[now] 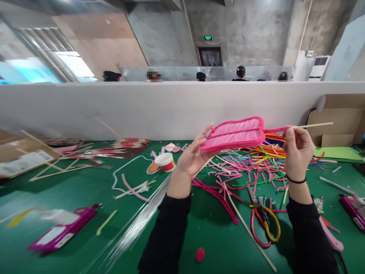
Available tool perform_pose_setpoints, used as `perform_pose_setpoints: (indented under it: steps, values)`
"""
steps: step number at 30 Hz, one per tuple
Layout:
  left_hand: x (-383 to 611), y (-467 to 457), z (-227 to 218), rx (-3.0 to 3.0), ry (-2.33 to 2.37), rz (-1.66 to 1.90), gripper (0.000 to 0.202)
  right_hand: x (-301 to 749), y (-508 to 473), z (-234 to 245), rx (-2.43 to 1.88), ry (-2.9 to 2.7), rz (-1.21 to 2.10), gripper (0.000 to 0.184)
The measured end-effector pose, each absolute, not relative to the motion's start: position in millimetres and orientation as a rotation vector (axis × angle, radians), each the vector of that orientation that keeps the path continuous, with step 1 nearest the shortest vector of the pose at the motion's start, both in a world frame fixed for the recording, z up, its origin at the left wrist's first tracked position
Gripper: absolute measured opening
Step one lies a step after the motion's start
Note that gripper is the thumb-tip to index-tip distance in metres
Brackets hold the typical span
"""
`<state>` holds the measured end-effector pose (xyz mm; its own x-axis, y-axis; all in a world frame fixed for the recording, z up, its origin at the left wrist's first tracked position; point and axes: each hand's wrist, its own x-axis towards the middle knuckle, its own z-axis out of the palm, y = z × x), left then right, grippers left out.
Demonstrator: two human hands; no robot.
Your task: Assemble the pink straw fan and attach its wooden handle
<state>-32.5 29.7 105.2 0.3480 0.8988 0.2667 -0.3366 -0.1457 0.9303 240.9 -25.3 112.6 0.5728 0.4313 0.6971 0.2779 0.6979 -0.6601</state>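
Note:
A pink paddle-shaped pipe-cleaner craft is held up above the table. It has a thick fuzzy rim, a middle rib and pale pink pleated filling. My left hand grips its left end, with the thumb hidden from view. From the right end runs a thin wooden stick, its inner part wrapped in pink. My right hand pinches the stick where the wrapping stops, and the bare end sticks out to the right. Beneath the hands lie red-and-yellow-handled scissors, dark pink pipe cleaners and a small red lump.
A pile of cut pipe cleaners spreads behind. To the left are a paper cup, clear shiny strands, wooden sticks and a purple device. A cardboard box stands at right, before a white partition.

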Motion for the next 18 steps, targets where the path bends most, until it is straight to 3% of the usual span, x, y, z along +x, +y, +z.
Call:
perform_pose_setpoints:
  steps: [4, 5, 10, 14, 18]
  values:
    - [-41.4, 25.7, 103.8, 1.659, 0.622, 1.187, 0.109, 240.8, -24.8, 112.6, -0.85, -0.892, 0.09, 0.029]
    - [-41.7, 26.4, 102.7, 1.755, 0.743, 1.264, 0.109, 241.3, -25.3, 113.0, -0.856, -0.876, 0.106, 0.029]
    - [-34.0, 37.0, 97.5, 2.009, 1.173, 1.695, 0.065, 240.1, -31.4, 116.7, -0.856, -0.884, 0.29, 0.029]
    - [-27.0, 39.5, 96.6, 1.981, 1.015, 1.433, 0.047, 234.3, -37.0, 120.2, -0.822, -0.872, 0.512, 0.029]
    - [-25.1, 27.4, 102.5, 1.98, 0.812, 1.158, 0.052, 227.4, -41.8, 123.2, -0.82, -0.918, 0.582, 0.026]
